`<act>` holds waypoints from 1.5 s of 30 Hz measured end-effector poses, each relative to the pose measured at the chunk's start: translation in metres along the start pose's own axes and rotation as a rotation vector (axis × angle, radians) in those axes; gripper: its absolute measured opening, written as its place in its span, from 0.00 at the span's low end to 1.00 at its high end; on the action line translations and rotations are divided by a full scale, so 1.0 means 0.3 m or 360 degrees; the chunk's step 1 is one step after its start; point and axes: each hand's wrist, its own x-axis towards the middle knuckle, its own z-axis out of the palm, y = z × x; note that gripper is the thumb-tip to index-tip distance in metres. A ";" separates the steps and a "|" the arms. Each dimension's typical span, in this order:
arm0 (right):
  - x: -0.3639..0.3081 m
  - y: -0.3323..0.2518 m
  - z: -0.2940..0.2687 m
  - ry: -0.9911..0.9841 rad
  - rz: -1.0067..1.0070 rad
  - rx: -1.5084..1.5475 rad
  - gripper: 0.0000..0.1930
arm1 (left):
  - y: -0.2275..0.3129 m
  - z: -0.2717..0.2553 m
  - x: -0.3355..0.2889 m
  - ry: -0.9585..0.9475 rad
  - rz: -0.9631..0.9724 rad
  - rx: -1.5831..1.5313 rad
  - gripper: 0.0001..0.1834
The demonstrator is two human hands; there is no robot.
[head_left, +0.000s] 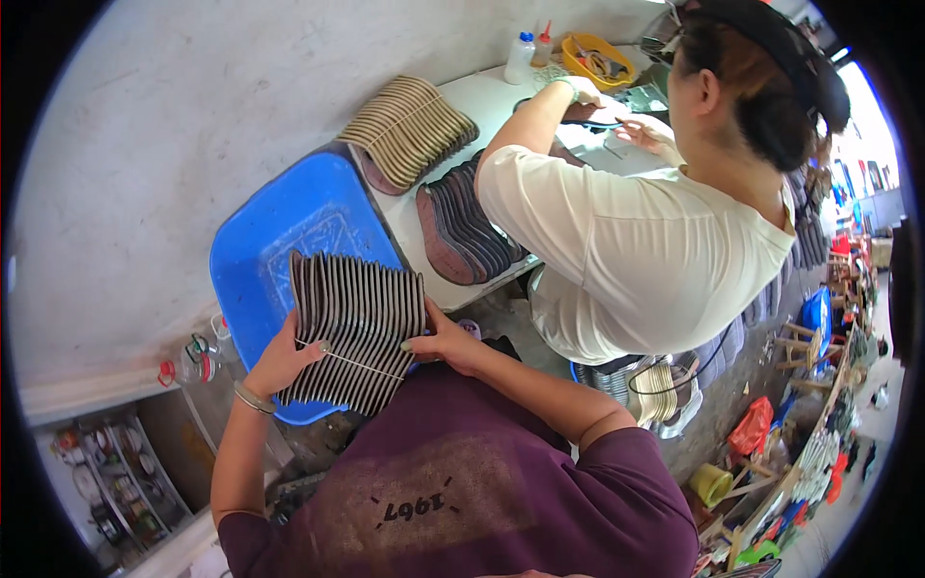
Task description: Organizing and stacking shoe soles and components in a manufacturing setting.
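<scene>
Between my two hands is a bundle of dark grey and brown shoe soles (356, 308), standing on edge side by side, with a thin white string (364, 364) running across it. My left hand (285, 362) grips the bundle's left end, thumb near the string. At the right end, my right hand (449, 341) presses against the last sole with its thumb on top. The bundle sits over the near part of a blue plastic basin (236, 246), partly hiding it. Some fingers of both hands are out of sight behind the soles.
On the white table (487, 96) lie a tied tan sole bundle (409, 120) and dark soles (467, 226). A co-worker in a white shirt (636, 250) works close by on my right. Plastic bottles (198, 361) stand at left; stools and a red bag (752, 427) are at right.
</scene>
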 end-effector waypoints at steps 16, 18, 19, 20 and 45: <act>0.004 0.042 0.074 0.0204 -0.0113 0.0064 0.50 | -0.025 -0.082 0.064 -0.0165 0.0082 0.0082 0.59; 0.009 0.039 0.082 0.0197 -0.0113 0.0072 0.50 | -0.030 -0.088 0.071 -0.0202 0.0077 0.0030 0.59; 0.011 0.038 0.084 0.0214 -0.0103 0.0057 0.50 | -0.031 -0.089 0.076 -0.0230 0.0072 -0.0023 0.59; 0.014 0.037 0.086 0.0231 -0.0093 0.0041 0.51 | -0.027 -0.093 0.078 -0.0237 0.0075 -0.0023 0.59; 0.104 0.082 0.062 0.0211 -0.0065 0.0076 0.51 | -0.069 -0.130 0.098 -0.0207 0.0001 -0.0049 0.54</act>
